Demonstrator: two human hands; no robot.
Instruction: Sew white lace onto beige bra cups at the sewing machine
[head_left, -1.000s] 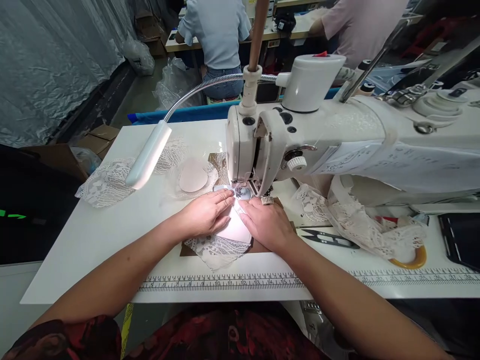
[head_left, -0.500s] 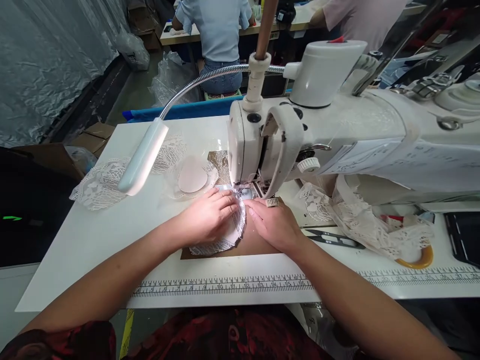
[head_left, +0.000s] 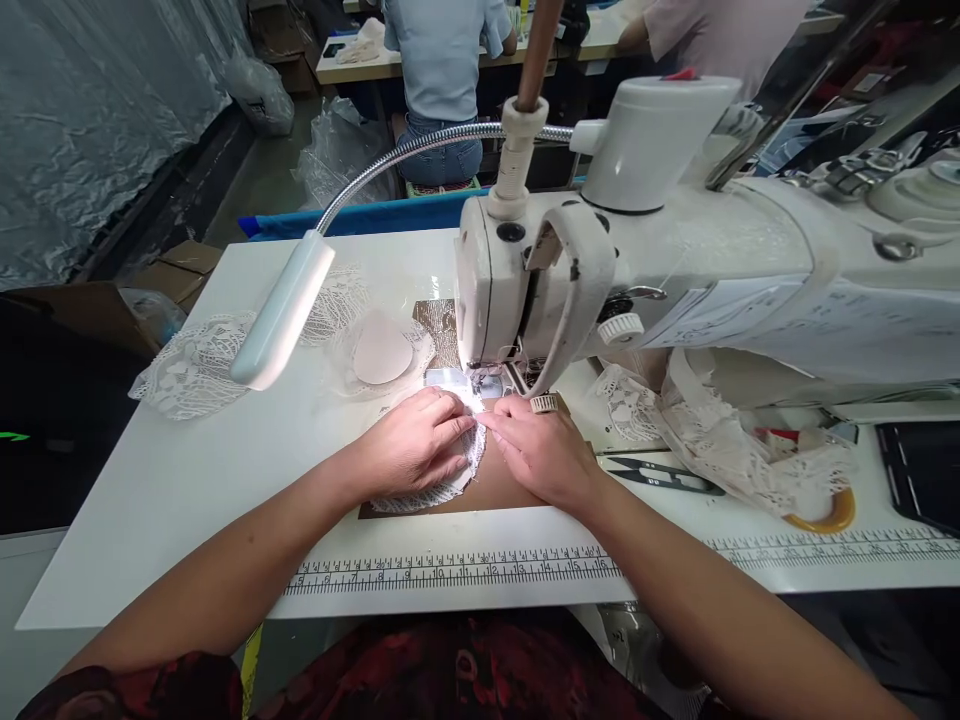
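Observation:
My left hand [head_left: 416, 445] lies on a round white lace piece [head_left: 442, 487] on the table, fingers close together and pressing it just in front of the needle. My right hand [head_left: 541, 447] pinches the right edge of the same lace piece, a thimble ring [head_left: 544, 403] on one finger. Both hands meet under the presser foot [head_left: 480, 383] of the white sewing machine [head_left: 675, 270]. The machine lamp [head_left: 283, 310] lights the spot brightly.
More lace pieces [head_left: 191, 362] and a beige round cup [head_left: 382, 358] lie at the left. A heap of lace [head_left: 720, 435], thread snips [head_left: 660, 478] and a dark tablet [head_left: 922, 475] lie at the right. A ruler strip [head_left: 465, 570] runs along the front edge. Two other people sit at far tables.
The lace piece has been turned and drawn up under my left hand, so less of it lies towards the front. My right hand's fingers moved left to its edge at the needle.

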